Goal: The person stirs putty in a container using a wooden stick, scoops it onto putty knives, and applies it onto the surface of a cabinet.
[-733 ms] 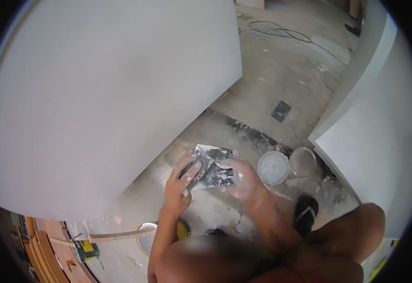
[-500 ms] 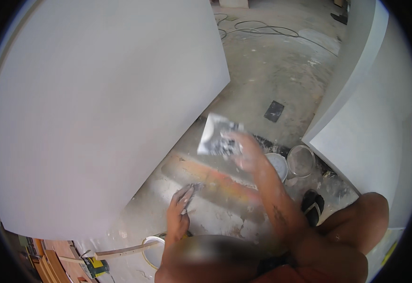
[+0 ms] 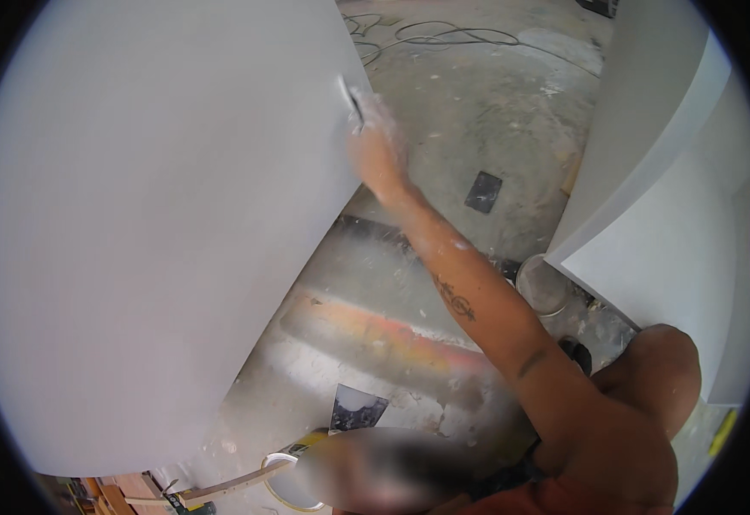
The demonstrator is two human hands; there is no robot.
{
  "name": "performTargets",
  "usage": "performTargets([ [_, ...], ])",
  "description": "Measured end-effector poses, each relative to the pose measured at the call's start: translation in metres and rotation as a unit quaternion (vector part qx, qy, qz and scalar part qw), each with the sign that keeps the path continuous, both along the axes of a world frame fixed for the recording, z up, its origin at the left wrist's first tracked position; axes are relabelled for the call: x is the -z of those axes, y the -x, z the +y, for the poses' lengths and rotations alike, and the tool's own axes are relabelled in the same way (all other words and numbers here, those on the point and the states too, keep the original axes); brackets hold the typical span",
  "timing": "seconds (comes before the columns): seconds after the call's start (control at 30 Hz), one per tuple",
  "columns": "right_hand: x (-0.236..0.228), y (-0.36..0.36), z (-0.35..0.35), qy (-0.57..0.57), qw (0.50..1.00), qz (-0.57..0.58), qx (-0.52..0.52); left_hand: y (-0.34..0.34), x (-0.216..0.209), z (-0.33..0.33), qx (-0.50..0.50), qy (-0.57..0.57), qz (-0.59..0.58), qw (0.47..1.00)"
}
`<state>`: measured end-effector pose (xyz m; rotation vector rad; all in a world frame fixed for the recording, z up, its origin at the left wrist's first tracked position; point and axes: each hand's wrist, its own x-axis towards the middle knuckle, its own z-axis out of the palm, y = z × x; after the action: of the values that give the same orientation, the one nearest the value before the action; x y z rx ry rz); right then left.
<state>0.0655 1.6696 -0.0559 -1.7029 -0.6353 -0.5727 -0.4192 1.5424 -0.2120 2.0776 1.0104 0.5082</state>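
My right hand (image 3: 381,144) is closed on a putty spreader (image 3: 350,101), seen almost edge-on near the right edge of the large white panel (image 3: 160,215). White putty smears the fingers. Whether the blade touches the panel I cannot tell. Below, near my body, a dark plate-like blade (image 3: 358,408) with whitish putty along its top pokes out from a blurred patch. That patch hides its lower end, and my left hand does not show.
A bucket (image 3: 290,482) with a wooden stick (image 3: 236,483) across it stands at lower left. A round tub (image 3: 544,285) sits by the right white panel (image 3: 650,266). A dark rectangular piece (image 3: 483,191) lies on the concrete floor, with a loose cable (image 3: 452,34) beyond.
My right hand has moved up and left to the panel's edge, its blade turning edge-on. My left hand has dropped out of sight. The dark blade with putty now shows near my body.
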Motion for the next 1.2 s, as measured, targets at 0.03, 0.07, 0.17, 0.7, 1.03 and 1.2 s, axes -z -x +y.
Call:
performTargets([
  [0.03, 0.002, 0.003, -0.004, -0.001, 1.000, 0.000, 0.001, -0.011, -0.010, -0.002, -0.118, 0.230, -0.131, 0.957],
  [0.07, 0.003, 0.003, -0.009, -0.004, 0.999, 0.018, -0.048, -0.019, -0.015, -0.004, -0.226, 0.439, -0.251, 0.832],
  [0.17, -0.001, -0.017, -0.015, -0.015, 0.996, 0.053, -0.065, -0.027, -0.006, -0.004, -0.209, 0.453, -0.279, 0.821],
  [0.7, -0.021, 0.033, 0.002, -0.006, 0.998, -0.040, -0.039, 0.035, 0.049, -0.010, 0.041, 0.034, 0.022, 0.998],
  [1.03, -0.024, 0.140, 0.008, -0.022, 0.988, -0.053, -0.140, 0.024, 0.053, -0.014, -0.026, 0.144, -0.076, 0.986],
  [1.2, -0.006, 0.169, 0.016, -0.022, 0.981, -0.106, -0.164, -0.010, 0.012, -0.019, -0.200, 0.457, -0.266, 0.825],
])
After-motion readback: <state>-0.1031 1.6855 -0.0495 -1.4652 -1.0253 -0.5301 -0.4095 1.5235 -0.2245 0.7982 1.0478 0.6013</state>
